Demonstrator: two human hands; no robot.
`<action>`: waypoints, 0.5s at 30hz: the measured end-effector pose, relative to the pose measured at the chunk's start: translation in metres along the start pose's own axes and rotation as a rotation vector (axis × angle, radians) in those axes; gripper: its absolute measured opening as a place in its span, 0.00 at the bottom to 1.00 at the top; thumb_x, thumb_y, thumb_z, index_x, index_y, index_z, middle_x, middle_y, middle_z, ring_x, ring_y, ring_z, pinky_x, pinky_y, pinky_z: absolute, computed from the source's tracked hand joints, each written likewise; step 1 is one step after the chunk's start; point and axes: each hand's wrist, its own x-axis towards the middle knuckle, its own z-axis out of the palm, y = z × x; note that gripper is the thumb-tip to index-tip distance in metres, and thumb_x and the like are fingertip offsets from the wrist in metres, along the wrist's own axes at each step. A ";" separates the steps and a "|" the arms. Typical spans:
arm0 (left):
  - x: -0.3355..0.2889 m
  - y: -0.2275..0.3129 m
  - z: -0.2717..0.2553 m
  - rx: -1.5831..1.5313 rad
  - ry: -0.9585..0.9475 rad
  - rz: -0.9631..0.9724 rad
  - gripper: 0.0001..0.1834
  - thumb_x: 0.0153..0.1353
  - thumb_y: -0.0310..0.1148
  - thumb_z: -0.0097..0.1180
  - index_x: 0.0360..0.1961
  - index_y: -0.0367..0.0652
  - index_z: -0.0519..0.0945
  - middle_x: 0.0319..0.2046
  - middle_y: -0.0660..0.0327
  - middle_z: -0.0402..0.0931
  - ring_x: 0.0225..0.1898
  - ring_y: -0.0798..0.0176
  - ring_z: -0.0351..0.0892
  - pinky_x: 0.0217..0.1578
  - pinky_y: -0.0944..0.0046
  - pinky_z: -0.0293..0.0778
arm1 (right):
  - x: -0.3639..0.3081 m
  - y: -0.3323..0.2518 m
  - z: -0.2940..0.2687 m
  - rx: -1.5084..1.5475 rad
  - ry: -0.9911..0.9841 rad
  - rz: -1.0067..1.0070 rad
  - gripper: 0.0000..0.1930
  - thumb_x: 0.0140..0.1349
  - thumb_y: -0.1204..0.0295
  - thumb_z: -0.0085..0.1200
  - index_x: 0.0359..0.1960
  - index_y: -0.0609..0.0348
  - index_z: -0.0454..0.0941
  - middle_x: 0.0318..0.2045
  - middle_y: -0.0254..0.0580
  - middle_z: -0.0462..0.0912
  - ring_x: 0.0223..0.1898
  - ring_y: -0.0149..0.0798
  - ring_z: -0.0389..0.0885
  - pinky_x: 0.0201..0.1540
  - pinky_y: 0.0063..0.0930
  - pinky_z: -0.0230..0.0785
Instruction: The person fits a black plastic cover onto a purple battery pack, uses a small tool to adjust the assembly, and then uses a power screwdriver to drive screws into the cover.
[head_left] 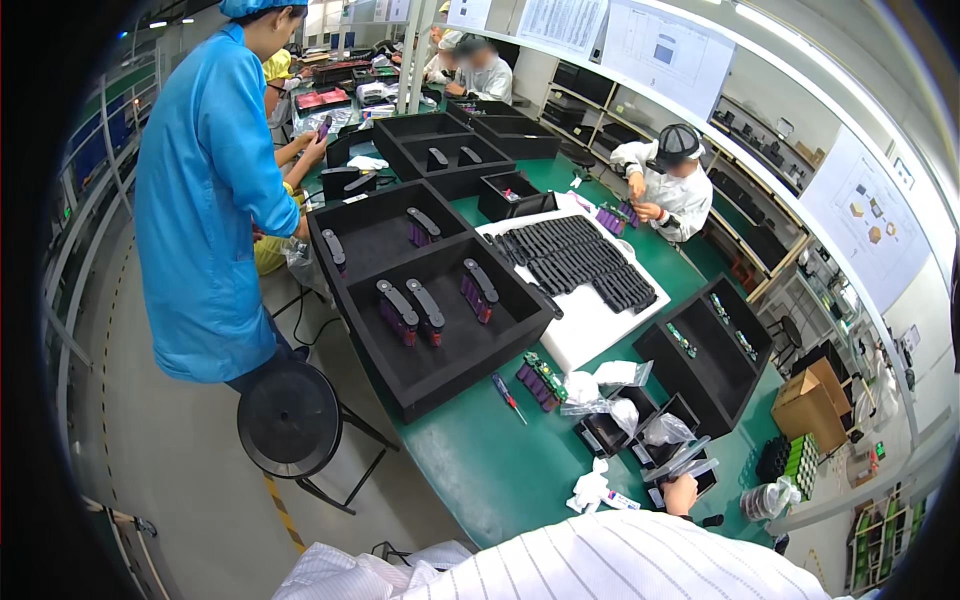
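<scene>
Solid green is shown by the tabletop (pixel 462 475), black by the large trays (pixel 480 352) and the small boxes (pixel 706 481), and white by the foam sheet (pixel 570 342), which is patterned with rows of black parts (pixel 575 262). Purple and red are shared by the battery packs (pixel 484 301) under their grey tops (pixel 424 302), green is borne by the circuit board (pixel 541 378), red and blue by the screwdriver (pixel 508 396), and brown by the cardboard box (pixel 808 408). The white garment (pixel 600 560) is lined with thin grey stripes, the standing person's coat (pixel 205 215) is coloured bright blue, and the grey floor (pixel 180 480) is marked by a strip (pixel 283 512) of yellow and black.
</scene>
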 end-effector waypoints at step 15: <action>0.007 -0.005 -0.009 -0.029 0.009 -0.005 0.23 0.47 0.34 0.59 0.46 0.35 0.77 0.48 0.49 0.73 0.53 0.47 0.70 0.58 0.45 0.63 | -0.017 -0.015 -0.049 0.139 0.026 -0.200 0.10 0.34 0.73 0.66 0.17 0.65 0.76 0.18 0.54 0.79 0.24 0.54 0.80 0.31 0.41 0.73</action>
